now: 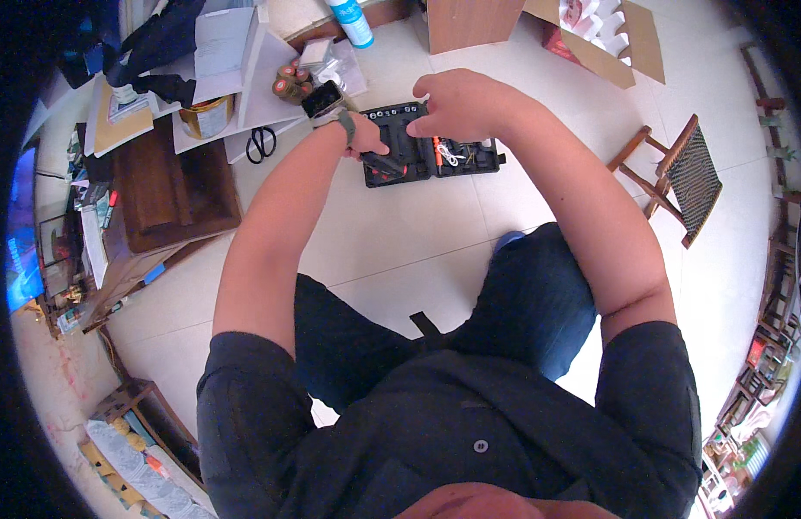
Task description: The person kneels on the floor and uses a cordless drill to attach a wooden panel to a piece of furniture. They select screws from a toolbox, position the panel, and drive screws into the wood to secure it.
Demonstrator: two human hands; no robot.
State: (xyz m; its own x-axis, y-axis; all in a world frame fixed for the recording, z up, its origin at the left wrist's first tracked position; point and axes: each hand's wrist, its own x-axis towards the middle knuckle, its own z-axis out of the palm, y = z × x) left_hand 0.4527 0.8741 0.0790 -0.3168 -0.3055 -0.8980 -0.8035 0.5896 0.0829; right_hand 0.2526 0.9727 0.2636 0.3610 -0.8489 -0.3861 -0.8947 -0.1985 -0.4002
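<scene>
An open black tool case (420, 164) lies on the floor in front of me, a row of small sockets (392, 112) along its far left edge. In its right half are an orange-handled tool (437, 152) and a coiled white cable (452, 156). My left hand (368, 137), with a band on its wrist, is closed around a black-and-red handheld tool (385, 164), apparently an electric screwdriver, over the case's left half. My right hand (461, 104) hovers above the far right part of the case, thumb and forefinger apart. Its other fingers are partly hidden.
Black scissors (262, 144), brown rolls (289, 82) and a phone-like black object (322, 99) lie to the left, near a dark wooden cabinet (180, 186). A folding stool (677, 177) stands right. An open carton (630, 43) and a blue-white can (353, 24) are farther off.
</scene>
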